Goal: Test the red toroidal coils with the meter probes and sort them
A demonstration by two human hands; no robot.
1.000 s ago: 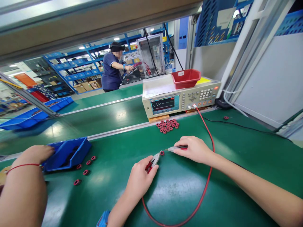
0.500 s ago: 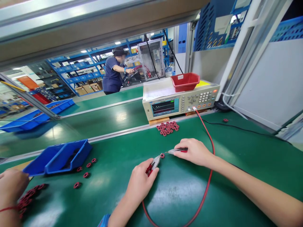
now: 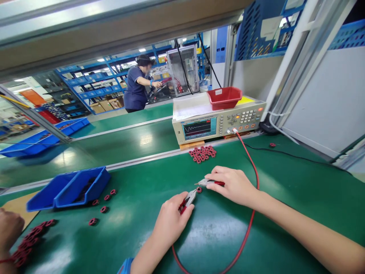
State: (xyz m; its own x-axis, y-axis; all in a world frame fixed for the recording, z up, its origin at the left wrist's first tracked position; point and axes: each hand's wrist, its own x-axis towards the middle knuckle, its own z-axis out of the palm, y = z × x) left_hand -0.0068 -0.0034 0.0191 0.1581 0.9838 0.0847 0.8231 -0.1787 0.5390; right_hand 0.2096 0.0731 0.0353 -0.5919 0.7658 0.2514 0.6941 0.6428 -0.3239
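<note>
My left hand (image 3: 171,217) is closed around a test clip (image 3: 189,198) with grey jaws and red grips. At its tip is a small red-and-black wound ring coil (image 3: 199,189); the coil's wire ends are too small to make out. From the right, my right hand (image 3: 232,184) pinches a second test clip (image 3: 203,183), its tip just above the coil. A red cable (image 3: 252,220) loops below my hands up to the tester (image 3: 178,132), whose screen (image 3: 199,128) shows a wavy trace and red lettering.
Many similar coils (image 3: 202,153) are grouped before the tester, with a red bin (image 3: 225,99) on top. Blue bins (image 3: 65,201), loose coils (image 3: 104,209) and a coil row (image 3: 31,239) lie left, beside another person's hand (image 3: 10,228). Beyond, a person (image 3: 136,85) works.
My right hand's clip has moved left to above the coil, and my left clip and the coil have shifted slightly right. The screen's green OK has turned to red lettering. The neighbour's hand has drawn left.
</note>
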